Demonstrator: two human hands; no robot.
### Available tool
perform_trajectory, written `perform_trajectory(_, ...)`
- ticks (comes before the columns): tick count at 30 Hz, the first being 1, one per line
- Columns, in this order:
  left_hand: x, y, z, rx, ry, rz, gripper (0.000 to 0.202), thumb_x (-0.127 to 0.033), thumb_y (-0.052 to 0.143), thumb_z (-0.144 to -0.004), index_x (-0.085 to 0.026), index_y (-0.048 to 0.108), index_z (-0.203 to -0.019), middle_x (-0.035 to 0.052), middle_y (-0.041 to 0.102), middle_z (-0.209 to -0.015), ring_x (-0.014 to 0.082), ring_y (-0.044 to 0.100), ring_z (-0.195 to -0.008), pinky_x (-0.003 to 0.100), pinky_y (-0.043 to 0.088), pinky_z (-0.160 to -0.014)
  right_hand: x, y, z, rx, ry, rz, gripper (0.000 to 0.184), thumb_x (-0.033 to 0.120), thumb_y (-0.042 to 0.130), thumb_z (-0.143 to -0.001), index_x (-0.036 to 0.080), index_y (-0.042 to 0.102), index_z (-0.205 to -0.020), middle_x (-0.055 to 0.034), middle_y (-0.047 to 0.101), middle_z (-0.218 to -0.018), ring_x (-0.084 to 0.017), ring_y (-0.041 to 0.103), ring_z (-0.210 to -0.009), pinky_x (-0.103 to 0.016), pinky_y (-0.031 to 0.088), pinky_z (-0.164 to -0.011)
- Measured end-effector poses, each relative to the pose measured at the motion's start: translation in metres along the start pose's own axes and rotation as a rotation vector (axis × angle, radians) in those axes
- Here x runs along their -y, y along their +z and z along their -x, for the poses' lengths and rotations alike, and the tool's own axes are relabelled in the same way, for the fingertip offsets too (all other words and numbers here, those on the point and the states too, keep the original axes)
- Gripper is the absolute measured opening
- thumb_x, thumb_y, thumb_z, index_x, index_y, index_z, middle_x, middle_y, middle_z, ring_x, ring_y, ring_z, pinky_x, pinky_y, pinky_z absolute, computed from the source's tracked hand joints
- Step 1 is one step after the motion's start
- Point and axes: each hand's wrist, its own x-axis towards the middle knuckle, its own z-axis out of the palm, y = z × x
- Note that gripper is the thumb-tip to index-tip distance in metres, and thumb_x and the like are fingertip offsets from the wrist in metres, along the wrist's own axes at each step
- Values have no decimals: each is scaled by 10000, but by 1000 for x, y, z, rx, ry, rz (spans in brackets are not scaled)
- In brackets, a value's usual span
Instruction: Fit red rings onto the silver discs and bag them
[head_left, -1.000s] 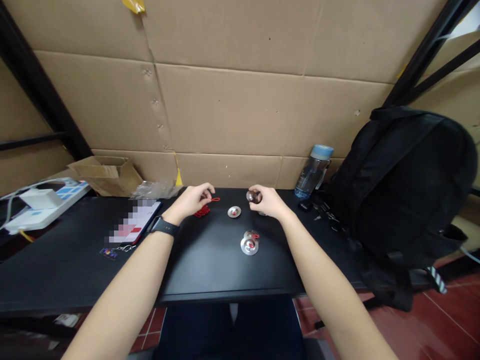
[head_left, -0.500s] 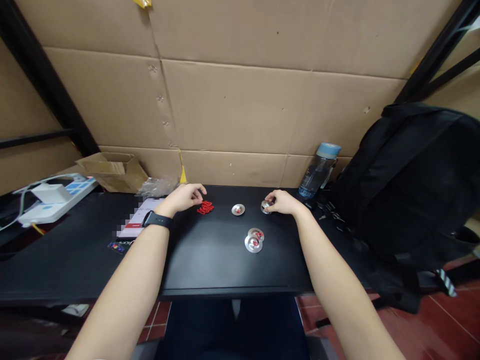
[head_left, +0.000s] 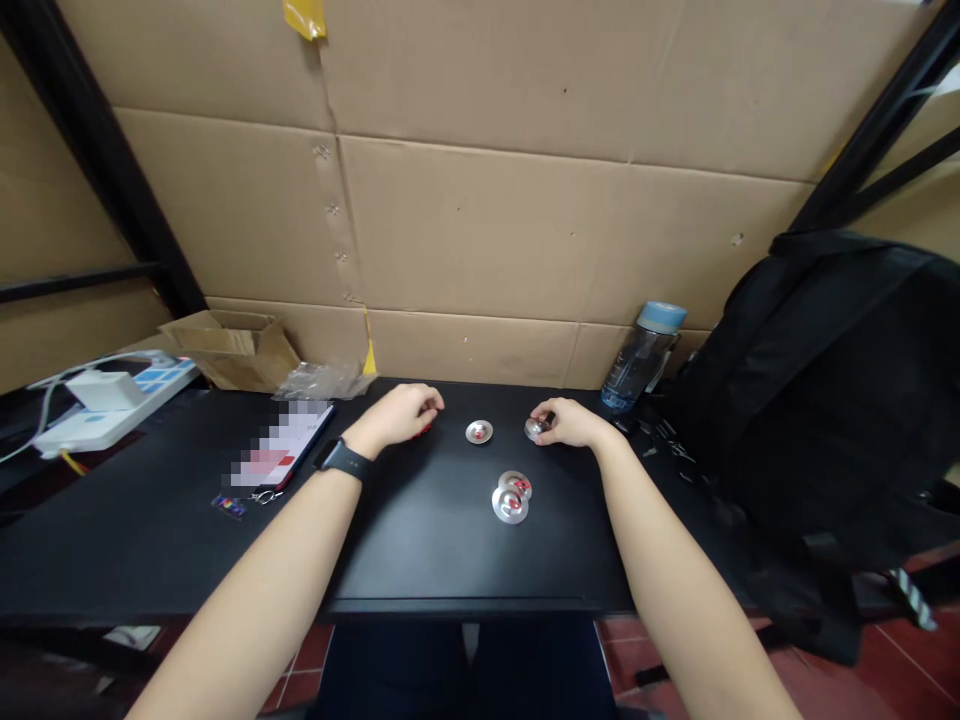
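My right hand (head_left: pixel 568 423) pinches a small shiny metal finger cymbal (head_left: pixel 535 428) near the table's back right. The fingers of my left hand (head_left: pixel 405 412) are curled down over a bunch of red cord (head_left: pixel 422 430), of which only a bit shows; the fingertips are partly hidden. Between the hands lies another finger cymbal (head_left: pixel 479 432), a round dish shape with red at its centre. Closer to me, one finger cymbal (head_left: pixel 510 505) overlaps a second finger cymbal (head_left: pixel 516 484), both with red on them.
A water bottle (head_left: pixel 641 358) and a black backpack (head_left: pixel 840 430) stand on the right, with keys (head_left: pixel 675 445) beside them. Leftward are a phone (head_left: pixel 281 450), a crumpled plastic bag (head_left: pixel 326 380), an open cardboard box (head_left: pixel 232 350) and a power strip (head_left: pixel 112 410). Cardboard walls the table's back.
My left hand has moved right and now covers most of the red cord. The right hand stays at its finger cymbal, with a slightly changed grip. The view has tipped up slightly.
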Motion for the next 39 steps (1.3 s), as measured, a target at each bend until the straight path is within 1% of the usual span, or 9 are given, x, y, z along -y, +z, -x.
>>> perform_trajectory(3,-33,19,-7,30,161,-8,212,-171,548,-904,-207,720,-1022,66,720,-1003,209,676,-922,293,495,-853,2,1,1,-17,-10,13,582,284,885,-604,173,719,-1150,-65,717,-1041,-195,677,-845,-282,511,-790)
perform_trajectory(7,-57,42,-11,50,220,-51,225,-160,509,-953,-232,715,-1006,54,707,-965,209,664,-926,290,481,-849,10,2,3,-110,-65,40,599,405,863,-683,173,698,-1210,-117,664,-1147,-240,661,-990,-337,507,-905)
perform_trajectory(10,-57,49,-12,52,194,-34,227,-132,498,-955,-225,705,-955,45,701,-946,191,662,-877,273,477,-825,19,2,4,-148,-107,39,507,420,799,-780,177,696,-1213,-132,630,-1199,-252,635,-1074,-375,487,-983)
perform_trajectory(16,-52,41,-12,151,102,47,160,-110,594,-867,-187,659,-743,33,699,-783,166,654,-727,240,454,-702,38,5,6,-185,-191,41,492,353,810,-774,193,681,-1220,-130,594,-1255,-262,602,-1148,-411,479,-1023)
perform_trajectory(21,-52,38,-8,195,130,217,155,-60,569,-844,-199,634,-864,-9,702,-754,130,640,-678,208,439,-657,54,15,8,-134,-276,-64,614,340,841,-737,210,626,-1298,-119,596,-1274,-242,623,-1075,-398,528,-938)
perform_trajectory(24,-50,39,-8,115,153,281,171,-63,541,-856,-202,625,-907,-8,688,-790,122,629,-693,208,452,-678,68,23,9,-67,-346,-172,845,375,918,-626,233,556,-1376,-112,608,-1291,-252,620,-1087,-402,536,-925)
perform_trajectory(27,-50,40,-11,-53,96,398,135,-104,527,-877,-198,599,-941,12,677,-869,125,640,-743,218,482,-707,82,34,9,-114,-340,-251,973,391,942,-573,235,491,-1421,-127,592,-1324,-252,621,-1081,-391,554,-878)
perform_trajectory(32,-56,42,-16,-258,-63,608,144,-136,543,-852,-198,538,-982,27,642,-954,113,661,-745,219,517,-698,99,49,6,-242,-349,-376,684,386,867,-698,251,558,-1294,-79,672,-1201,-201,664,-939,-320,571,-745)
perform_trajectory(39,-58,44,-18,-290,-110,687,218,-162,575,-849,-220,472,-1032,31,643,-964,127,691,-760,244,541,-712,105,51,6,-329,-348,-369,482,359,834,-732,235,643,-1157,-45,726,-1048,-183,690,-862,-320,584,-780)
